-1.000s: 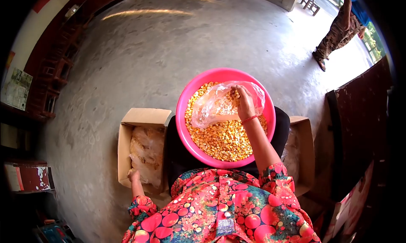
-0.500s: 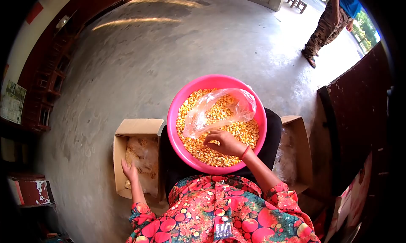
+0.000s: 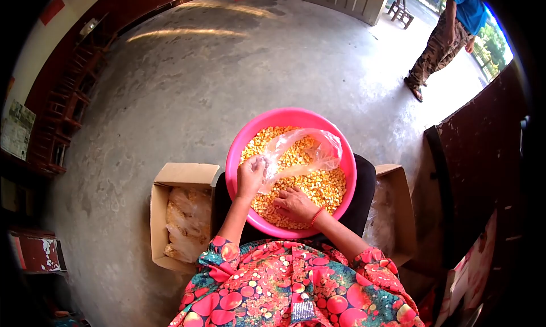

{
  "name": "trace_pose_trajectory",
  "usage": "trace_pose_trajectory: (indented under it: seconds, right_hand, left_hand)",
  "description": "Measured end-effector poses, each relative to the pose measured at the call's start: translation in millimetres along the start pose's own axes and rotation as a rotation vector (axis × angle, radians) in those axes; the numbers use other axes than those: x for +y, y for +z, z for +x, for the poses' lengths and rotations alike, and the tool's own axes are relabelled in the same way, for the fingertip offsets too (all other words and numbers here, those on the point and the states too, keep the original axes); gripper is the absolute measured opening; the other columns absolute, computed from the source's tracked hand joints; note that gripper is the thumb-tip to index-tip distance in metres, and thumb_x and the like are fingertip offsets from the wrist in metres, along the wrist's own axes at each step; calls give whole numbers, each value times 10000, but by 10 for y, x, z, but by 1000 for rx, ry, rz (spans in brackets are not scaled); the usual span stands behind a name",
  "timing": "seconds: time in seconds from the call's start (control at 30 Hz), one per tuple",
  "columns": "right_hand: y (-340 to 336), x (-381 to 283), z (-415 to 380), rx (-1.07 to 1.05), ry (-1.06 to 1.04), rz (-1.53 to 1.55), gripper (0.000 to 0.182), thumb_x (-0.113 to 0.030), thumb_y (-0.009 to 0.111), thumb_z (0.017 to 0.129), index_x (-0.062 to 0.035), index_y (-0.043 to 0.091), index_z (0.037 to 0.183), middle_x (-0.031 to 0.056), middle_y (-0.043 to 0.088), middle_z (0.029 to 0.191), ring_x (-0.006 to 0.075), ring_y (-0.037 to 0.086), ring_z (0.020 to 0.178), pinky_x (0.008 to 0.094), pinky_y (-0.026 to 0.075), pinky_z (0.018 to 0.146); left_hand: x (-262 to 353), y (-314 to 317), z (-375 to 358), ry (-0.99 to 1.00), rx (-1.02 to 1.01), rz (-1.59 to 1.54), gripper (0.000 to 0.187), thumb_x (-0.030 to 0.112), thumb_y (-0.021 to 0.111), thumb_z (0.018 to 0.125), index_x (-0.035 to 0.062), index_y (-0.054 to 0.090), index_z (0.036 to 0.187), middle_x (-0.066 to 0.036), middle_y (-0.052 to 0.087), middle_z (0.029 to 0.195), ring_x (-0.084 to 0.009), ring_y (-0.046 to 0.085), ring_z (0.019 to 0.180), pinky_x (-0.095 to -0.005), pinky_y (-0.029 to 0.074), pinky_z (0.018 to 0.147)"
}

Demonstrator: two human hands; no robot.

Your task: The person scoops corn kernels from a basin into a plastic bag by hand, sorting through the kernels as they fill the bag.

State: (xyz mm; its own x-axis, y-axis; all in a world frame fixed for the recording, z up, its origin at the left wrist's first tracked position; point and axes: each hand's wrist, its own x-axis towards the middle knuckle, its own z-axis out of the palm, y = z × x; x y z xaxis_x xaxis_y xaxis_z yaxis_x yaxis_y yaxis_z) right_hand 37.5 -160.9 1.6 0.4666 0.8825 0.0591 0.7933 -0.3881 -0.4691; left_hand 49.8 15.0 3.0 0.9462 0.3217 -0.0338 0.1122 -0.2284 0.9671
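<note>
A pink plastic basin [image 3: 234, 205] full of yellow corn kernels [image 3: 324, 185] rests on my lap. A clear plastic bag [image 3: 293, 170] lies loosely over the kernels. My left hand [image 3: 250, 176] is over the basin's left side, its fingers closed on the bag's left end. Lower in the basin, my right hand [image 3: 297, 206] touches the kernels palm down, with bent fingers apart; whether any kernels lie beneath it is hidden.
A cardboard box [image 3: 185, 173] with plastic-wrapped, yellowish contents stands to my left. Another box [image 3: 404, 213] holding clear plastic is on my right. A person [image 3: 441, 45] in patterned trousers stands near the bright doorway. Wooden chairs [image 3: 74, 105] line the left wall.
My left hand has moved from the left box to the basin and taken hold of the bag's end. My right hand has lowered onto the kernels, its fingers opening from a curl.
</note>
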Motion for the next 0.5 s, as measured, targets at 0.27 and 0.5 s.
trace_pose_trajectory:
  seconds: [0.27, 0.5]
  right_hand:
    - [-34, 82, 34, 137, 66, 299, 131, -176, 507, 796, -47, 530, 799, 142, 541, 738, 318, 552, 675, 385, 448, 577]
    - [-351, -32, -2, 62, 668, 1291, 198, -213, 466, 879, -47, 561, 928, -43, 411, 571, 45, 331, 436, 183, 257, 393]
  left_hand:
    - [36, 2, 87, -117, 109, -630, 185, 114, 547, 815, 27, 532, 978, -32, 571, 790, -77, 538, 670, -214, 467, 572]
    - [-281, 145, 54, -64, 104, -437, 218, 94, 605, 772, -31, 583, 949, -62, 615, 834, -98, 566, 728, -230, 460, 649]
